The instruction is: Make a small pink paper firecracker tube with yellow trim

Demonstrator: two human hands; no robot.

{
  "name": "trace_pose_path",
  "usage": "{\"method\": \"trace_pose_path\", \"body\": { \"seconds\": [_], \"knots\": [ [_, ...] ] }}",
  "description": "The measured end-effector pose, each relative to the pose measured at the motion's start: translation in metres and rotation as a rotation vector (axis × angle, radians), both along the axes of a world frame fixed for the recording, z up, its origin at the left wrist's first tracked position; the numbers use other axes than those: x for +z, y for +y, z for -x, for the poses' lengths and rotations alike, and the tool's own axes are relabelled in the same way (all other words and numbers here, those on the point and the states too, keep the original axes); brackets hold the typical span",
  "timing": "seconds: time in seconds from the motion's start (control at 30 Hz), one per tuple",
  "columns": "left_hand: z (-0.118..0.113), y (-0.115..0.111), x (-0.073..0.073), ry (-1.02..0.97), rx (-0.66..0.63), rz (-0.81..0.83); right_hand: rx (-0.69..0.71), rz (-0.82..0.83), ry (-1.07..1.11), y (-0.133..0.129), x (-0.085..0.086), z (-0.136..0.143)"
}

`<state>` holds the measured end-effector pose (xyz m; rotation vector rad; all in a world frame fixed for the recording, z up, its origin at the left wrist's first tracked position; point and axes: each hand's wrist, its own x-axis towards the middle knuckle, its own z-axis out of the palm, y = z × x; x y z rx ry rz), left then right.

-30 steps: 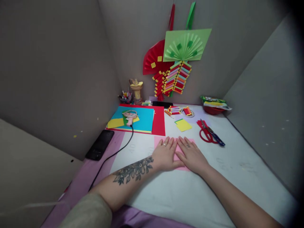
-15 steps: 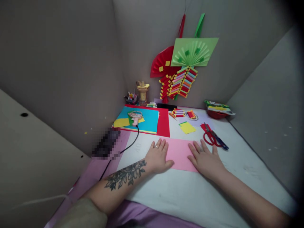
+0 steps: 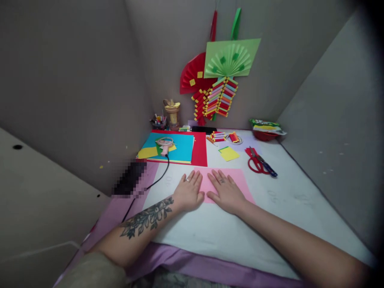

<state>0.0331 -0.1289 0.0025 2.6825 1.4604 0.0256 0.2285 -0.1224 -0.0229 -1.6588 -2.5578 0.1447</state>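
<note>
A pink sheet of paper (image 3: 240, 182) lies flat on the white table surface in front of me. My left hand (image 3: 189, 192) rests palm down over its left end, fingers spread, a ring on one finger. Palm down on the middle of the sheet is my right hand (image 3: 226, 192), its fingers also apart. The two thumbs are close together with a small gap between them. Neither hand grips anything. The sheet's right end shows beyond my right hand, while its left edge is mostly hidden.
Blue sheets (image 3: 183, 148) lie on red paper (image 3: 200, 150), with a pink corded tool (image 3: 165, 149) on top. Behind are yellow paper (image 3: 229, 154) and small paper rolls (image 3: 218, 136). Scissors (image 3: 264, 163) lie at right; paper fans (image 3: 229, 62) hang on the wall.
My right hand has slid left across the pink sheet, closer to my left hand, uncovering the sheet's right end. The whole view has shifted slightly.
</note>
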Motion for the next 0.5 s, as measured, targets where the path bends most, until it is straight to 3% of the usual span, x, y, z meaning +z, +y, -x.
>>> {"method": "trace_pose_path", "body": {
  "seconds": [0.1,0.2,0.33,0.4,0.5],
  "knots": [
    [0.0,-0.001,0.004,0.041,0.003,-0.013,-0.051,0.014,-0.039,-0.001,0.002,-0.034],
    [-0.006,0.001,0.017,0.102,-0.007,-0.031,-0.115,0.017,-0.065,-0.003,0.0,-0.063],
    [-0.044,0.011,0.039,0.293,0.022,0.0,-0.149,0.01,-0.088,-0.005,-0.003,-0.08],
    [-0.072,0.016,0.042,0.2,-0.014,-0.007,-0.145,0.005,-0.106,-0.006,-0.003,-0.081],
    [-0.107,0.018,0.031,-0.095,-0.282,0.011,-0.124,0.025,-0.154,-0.006,-0.002,-0.078]
  ]
}}
